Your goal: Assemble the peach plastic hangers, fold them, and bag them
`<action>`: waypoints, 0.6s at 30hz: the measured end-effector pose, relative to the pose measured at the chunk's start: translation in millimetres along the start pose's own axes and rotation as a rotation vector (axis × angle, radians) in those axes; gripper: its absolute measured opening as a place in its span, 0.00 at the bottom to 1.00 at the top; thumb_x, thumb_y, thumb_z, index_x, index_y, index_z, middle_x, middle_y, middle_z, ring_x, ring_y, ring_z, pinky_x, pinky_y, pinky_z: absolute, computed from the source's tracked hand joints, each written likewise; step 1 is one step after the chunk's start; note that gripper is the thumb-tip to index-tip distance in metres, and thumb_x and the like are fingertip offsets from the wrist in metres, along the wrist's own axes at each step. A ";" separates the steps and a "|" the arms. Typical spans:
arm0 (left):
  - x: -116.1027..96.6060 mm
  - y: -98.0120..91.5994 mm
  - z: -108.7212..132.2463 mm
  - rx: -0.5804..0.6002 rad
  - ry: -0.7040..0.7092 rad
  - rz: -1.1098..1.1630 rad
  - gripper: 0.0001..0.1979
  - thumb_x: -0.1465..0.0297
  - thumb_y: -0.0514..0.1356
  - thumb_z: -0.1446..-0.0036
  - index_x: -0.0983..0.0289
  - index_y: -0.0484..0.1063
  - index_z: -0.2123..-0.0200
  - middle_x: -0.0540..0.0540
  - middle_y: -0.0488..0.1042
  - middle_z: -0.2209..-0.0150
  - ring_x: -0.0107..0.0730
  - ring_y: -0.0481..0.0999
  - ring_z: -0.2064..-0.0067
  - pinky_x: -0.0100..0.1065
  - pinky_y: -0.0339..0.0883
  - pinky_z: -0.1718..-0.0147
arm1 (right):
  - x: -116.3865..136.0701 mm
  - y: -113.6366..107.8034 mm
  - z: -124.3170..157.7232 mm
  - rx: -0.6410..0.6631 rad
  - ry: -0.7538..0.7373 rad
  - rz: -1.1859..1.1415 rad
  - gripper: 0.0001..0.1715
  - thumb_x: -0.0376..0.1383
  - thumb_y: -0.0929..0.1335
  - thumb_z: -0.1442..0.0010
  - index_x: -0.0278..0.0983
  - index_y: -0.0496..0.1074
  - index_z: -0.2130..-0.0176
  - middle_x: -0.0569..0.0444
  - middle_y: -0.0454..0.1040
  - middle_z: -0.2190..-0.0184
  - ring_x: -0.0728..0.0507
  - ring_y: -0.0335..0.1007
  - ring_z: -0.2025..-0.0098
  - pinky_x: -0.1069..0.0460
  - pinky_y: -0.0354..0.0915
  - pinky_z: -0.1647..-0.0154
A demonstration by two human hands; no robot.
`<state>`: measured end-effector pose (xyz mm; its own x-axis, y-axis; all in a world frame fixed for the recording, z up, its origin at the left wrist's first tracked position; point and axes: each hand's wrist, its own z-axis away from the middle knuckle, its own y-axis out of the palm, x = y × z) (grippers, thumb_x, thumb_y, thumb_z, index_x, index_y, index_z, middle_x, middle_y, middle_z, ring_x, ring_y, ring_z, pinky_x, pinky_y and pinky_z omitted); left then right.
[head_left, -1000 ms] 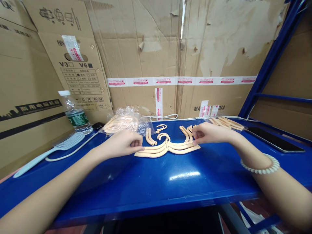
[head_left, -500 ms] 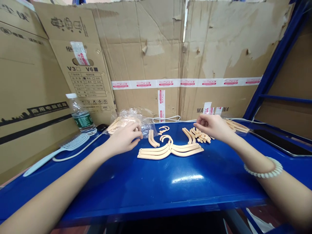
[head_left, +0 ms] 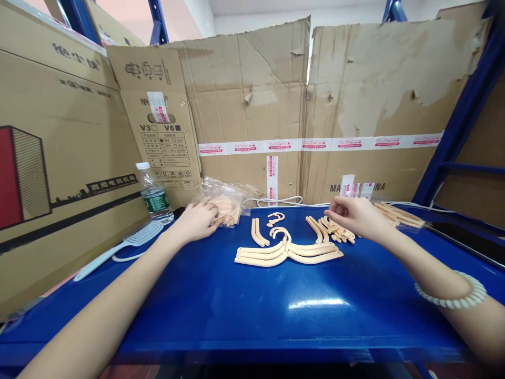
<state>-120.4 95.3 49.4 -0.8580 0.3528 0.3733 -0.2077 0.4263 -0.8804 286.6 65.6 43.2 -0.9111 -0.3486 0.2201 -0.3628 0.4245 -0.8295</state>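
A stack of beige plastic hangers [head_left: 290, 252] lies flat on the blue shelf top [head_left: 252, 310], hooks pointing away from me. My left hand [head_left: 197, 220] reaches into a clear plastic bag [head_left: 223, 197] of beige parts at the back left, its fingers curled among them. My right hand [head_left: 355, 216] hovers with fingers bent in a pinch over a small heap of beige hanger pieces [head_left: 333, 230]. Two curved beige arms [head_left: 258, 234] and loose hooks [head_left: 275, 217] lie between the hands.
A water bottle [head_left: 154, 193] and a pale blue hairbrush [head_left: 118, 251] sit at the left. Cardboard boxes wall the back and left. More beige pieces [head_left: 398, 215] and a dark tablet [head_left: 469, 239] lie at the right. A white cable [head_left: 280, 201] runs along the back.
Both hands left the ends of the hanger stack. The left moved back left into the bag, the right moved back to the heap of pieces. The view tilted upward.
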 end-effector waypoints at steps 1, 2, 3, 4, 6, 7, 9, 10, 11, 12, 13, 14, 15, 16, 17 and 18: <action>2.9 0.0 -0.1 -0.014 -0.029 0.000 0.12 0.65 0.54 0.41 0.66 0.74 0.62 0.64 0.76 0.55 0.53 0.71 0.49 0.49 0.64 0.53 | 0.1 0.2 -0.1 0.007 0.000 0.004 0.15 0.46 0.64 0.43 0.39 0.66 0.74 0.55 0.72 0.79 0.46 0.68 0.76 0.53 0.55 0.76; 5.4 0.4 -0.3 -0.027 -0.056 0.002 0.12 0.65 0.54 0.41 0.66 0.73 0.64 0.64 0.76 0.56 0.53 0.72 0.50 0.49 0.64 0.54 | 0.1 0.5 -0.3 0.013 0.002 0.012 0.15 0.46 0.64 0.43 0.39 0.66 0.74 0.55 0.72 0.79 0.46 0.68 0.76 0.53 0.55 0.76; 7.3 1.1 -0.7 -0.037 -0.079 0.005 0.11 0.65 0.55 0.42 0.65 0.73 0.65 0.64 0.76 0.58 0.53 0.73 0.51 0.49 0.64 0.54 | 0.2 1.0 -0.5 0.018 0.007 0.022 0.15 0.46 0.64 0.43 0.39 0.66 0.74 0.55 0.72 0.79 0.46 0.68 0.76 0.53 0.54 0.76; 8.8 2.1 -1.3 -0.044 -0.093 0.009 0.10 0.65 0.55 0.43 0.65 0.72 0.66 0.63 0.76 0.58 0.53 0.73 0.52 0.49 0.65 0.55 | 0.2 1.6 -0.7 0.022 0.012 0.031 0.15 0.46 0.64 0.43 0.39 0.66 0.74 0.55 0.72 0.79 0.45 0.68 0.76 0.53 0.54 0.76; 9.6 4.1 -2.4 -0.049 -0.102 0.021 0.10 0.64 0.56 0.43 0.63 0.72 0.68 0.62 0.76 0.56 0.53 0.72 0.51 0.47 0.66 0.56 | 0.2 2.9 -1.0 0.028 0.018 0.044 0.15 0.46 0.64 0.43 0.39 0.66 0.74 0.55 0.73 0.78 0.45 0.68 0.75 0.53 0.54 0.76; 8.9 4.8 -2.8 -0.060 -0.085 0.036 0.09 0.63 0.56 0.44 0.63 0.71 0.68 0.61 0.75 0.53 0.52 0.71 0.50 0.47 0.66 0.55 | 0.4 3.4 -1.0 0.030 0.017 0.047 0.15 0.46 0.64 0.43 0.39 0.66 0.74 0.55 0.73 0.78 0.45 0.68 0.75 0.53 0.54 0.76; 5.3 4.9 -3.2 -0.107 -0.002 0.084 0.08 0.64 0.56 0.44 0.62 0.71 0.69 0.60 0.71 0.47 0.51 0.69 0.47 0.46 0.65 0.53 | 1.6 3.9 -0.8 0.037 0.009 0.050 0.15 0.46 0.63 0.43 0.39 0.67 0.73 0.55 0.73 0.78 0.46 0.68 0.76 0.53 0.54 0.76; 2.5 4.1 -3.2 -0.139 0.058 0.115 0.07 0.66 0.56 0.45 0.62 0.70 0.68 0.60 0.69 0.44 0.50 0.68 0.45 0.46 0.65 0.52 | 2.6 3.9 -0.6 0.040 0.008 0.052 0.14 0.45 0.64 0.43 0.39 0.67 0.73 0.55 0.73 0.79 0.46 0.68 0.76 0.53 0.54 0.76; -0.9 2.8 -3.3 -0.175 0.125 0.148 0.05 0.68 0.56 0.45 0.62 0.70 0.68 0.59 0.68 0.43 0.49 0.67 0.44 0.47 0.64 0.51 | 3.9 3.6 -0.2 0.042 0.009 0.055 0.14 0.45 0.64 0.43 0.39 0.67 0.73 0.55 0.73 0.79 0.46 0.68 0.76 0.53 0.54 0.76; -4.6 1.0 -3.4 -0.209 0.189 0.179 0.04 0.69 0.55 0.45 0.62 0.70 0.68 0.59 0.68 0.43 0.47 0.66 0.44 0.47 0.63 0.49 | 5.4 3.3 0.1 0.043 0.013 0.058 0.14 0.45 0.64 0.43 0.39 0.67 0.73 0.56 0.73 0.79 0.46 0.68 0.76 0.53 0.54 0.76; -8.6 -1.0 -3.5 -0.239 0.246 0.204 0.04 0.71 0.55 0.45 0.62 0.70 0.67 0.58 0.68 0.44 0.46 0.66 0.44 0.47 0.62 0.48 | 6.9 3.0 0.5 0.046 0.020 0.061 0.13 0.44 0.64 0.43 0.39 0.67 0.73 0.56 0.73 0.79 0.46 0.69 0.75 0.53 0.54 0.76; -12.8 -2.9 -3.7 -0.264 0.300 0.226 0.04 0.71 0.55 0.44 0.61 0.70 0.66 0.57 0.69 0.45 0.45 0.66 0.44 0.47 0.61 0.47 | 8.3 2.7 0.8 0.049 0.027 0.065 0.13 0.44 0.64 0.43 0.39 0.67 0.73 0.56 0.74 0.78 0.46 0.69 0.75 0.53 0.54 0.76; -16.9 -4.5 -3.9 -0.284 0.351 0.247 0.05 0.72 0.55 0.44 0.61 0.70 0.66 0.57 0.70 0.47 0.44 0.66 0.44 0.47 0.61 0.46 | 9.4 2.7 1.1 0.053 0.033 0.071 0.12 0.43 0.64 0.43 0.39 0.67 0.73 0.56 0.74 0.78 0.46 0.70 0.75 0.54 0.54 0.76; -21.0 -5.5 -4.0 -0.298 0.392 0.268 0.06 0.73 0.54 0.42 0.61 0.70 0.65 0.57 0.71 0.48 0.42 0.66 0.44 0.47 0.60 0.45 | 10.3 2.9 1.4 0.057 0.037 0.077 0.12 0.43 0.65 0.43 0.39 0.68 0.73 0.56 0.74 0.78 0.46 0.70 0.74 0.54 0.55 0.76; -24.9 -5.7 -4.1 -0.302 0.421 0.289 0.06 0.73 0.53 0.41 0.62 0.71 0.65 0.57 0.72 0.50 0.41 0.67 0.46 0.46 0.61 0.45 | 10.8 3.3 1.6 0.062 0.038 0.082 0.12 0.43 0.65 0.43 0.39 0.68 0.73 0.56 0.74 0.78 0.46 0.70 0.74 0.54 0.55 0.76; -28.5 -5.0 -4.2 -0.294 0.438 0.311 0.07 0.74 0.53 0.40 0.62 0.71 0.65 0.57 0.73 0.52 0.40 0.69 0.47 0.45 0.62 0.47 | 11.0 3.9 1.7 0.066 0.035 0.083 0.12 0.43 0.65 0.43 0.39 0.68 0.73 0.56 0.75 0.77 0.46 0.70 0.74 0.53 0.55 0.76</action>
<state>-92.9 86.7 44.4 -0.5717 0.7806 0.2525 0.2129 0.4384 -0.8732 275.5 61.9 41.5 -0.9442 -0.2845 0.1661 -0.2731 0.3941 -0.8775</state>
